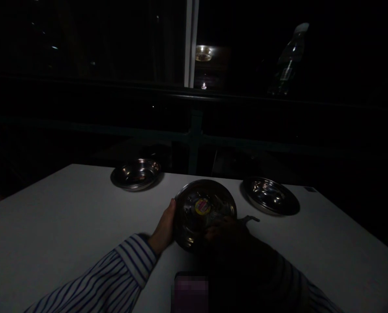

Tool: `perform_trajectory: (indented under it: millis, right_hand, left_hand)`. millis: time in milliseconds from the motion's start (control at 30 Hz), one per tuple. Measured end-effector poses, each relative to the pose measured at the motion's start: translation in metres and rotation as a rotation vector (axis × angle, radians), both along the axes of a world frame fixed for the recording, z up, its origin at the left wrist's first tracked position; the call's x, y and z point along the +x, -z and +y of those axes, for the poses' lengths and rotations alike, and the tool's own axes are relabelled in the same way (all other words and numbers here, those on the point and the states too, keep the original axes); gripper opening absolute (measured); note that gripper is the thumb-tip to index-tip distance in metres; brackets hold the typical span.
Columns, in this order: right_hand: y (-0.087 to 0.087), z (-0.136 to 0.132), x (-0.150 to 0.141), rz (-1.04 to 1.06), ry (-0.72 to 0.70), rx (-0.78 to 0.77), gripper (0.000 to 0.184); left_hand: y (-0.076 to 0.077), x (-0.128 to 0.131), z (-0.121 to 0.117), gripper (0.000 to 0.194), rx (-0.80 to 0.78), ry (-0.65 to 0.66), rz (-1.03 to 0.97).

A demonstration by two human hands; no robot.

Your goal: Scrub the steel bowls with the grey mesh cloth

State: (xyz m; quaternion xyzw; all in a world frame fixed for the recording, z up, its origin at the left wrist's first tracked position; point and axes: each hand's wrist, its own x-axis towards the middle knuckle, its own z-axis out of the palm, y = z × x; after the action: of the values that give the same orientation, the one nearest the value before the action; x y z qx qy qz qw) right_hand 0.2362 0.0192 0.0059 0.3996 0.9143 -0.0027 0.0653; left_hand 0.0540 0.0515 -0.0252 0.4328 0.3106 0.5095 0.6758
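Note:
My left hand [164, 228] grips the left rim of a shiny metal dish [189, 198], which is tilted up above the white table [83, 226]. A round yellow and red sticker [202, 207] sits at the middle of the dish. Deep in shadow, my right hand [228, 232] presses against the lower right of the dish, its fingers closed on a crumpled grey cloth [251, 218]. One end of that cloth pokes out past the rim; the rest is mostly hidden.
A second metal dish [135, 174] lies at the table's back left, a third [272, 196] at the back right. By the near edge is a dark-framed phone-like object [191, 287], its face blurred. Behind, a plastic bottle [288, 61] stands on a dark ledge near a window frame [191, 43].

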Motion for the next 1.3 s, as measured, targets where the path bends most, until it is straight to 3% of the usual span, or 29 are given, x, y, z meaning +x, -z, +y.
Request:
perform_trajectory:
  millis: [133,233,333,500,567,800,1067,1300]
  right_hand:
    - [0.023,0.003,-0.014,0.247,-0.144,0.038,0.029]
    - [0.034,0.002,-0.021,0.347,-0.144,0.118,0.035]
    - [0.027,0.000,-0.016,0.268,-0.128,0.097,0.030]
    - [-0.007,-0.002,0.000,0.015,0.007,-0.028,0.021]
    - [-0.012,-0.002,0.000,-0.002,0.000,-0.040,0.019]
    - [0.012,-0.004,-0.025,0.250,-0.149,0.071,0.024]
    - [-0.002,-0.001,0.002,0.016,0.018,-0.011,0.017]
    - [0.012,-0.002,-0.026,0.221,-0.140,0.045,0.031]
  left_hand:
    - [-0.004,0.002,-0.002,0.058,-0.061,-0.005,-0.067]
    - [-0.008,0.002,-0.003,0.058,-0.080,-0.008,-0.082]
    - [-0.009,0.001,-0.003,0.057,-0.088,0.015,-0.071]
    - [-0.001,-0.001,0.001,0.057,-0.031,-0.026,-0.016]
    - [0.000,-0.001,0.001,0.058,-0.021,-0.033,-0.015]
    - [-0.012,0.003,-0.005,0.059,-0.053,0.010,-0.066]
    - [-0.004,-0.003,0.000,0.058,-0.002,-0.034,0.031]
    - [-0.008,0.000,-0.003,0.063,-0.037,-0.016,-0.016]
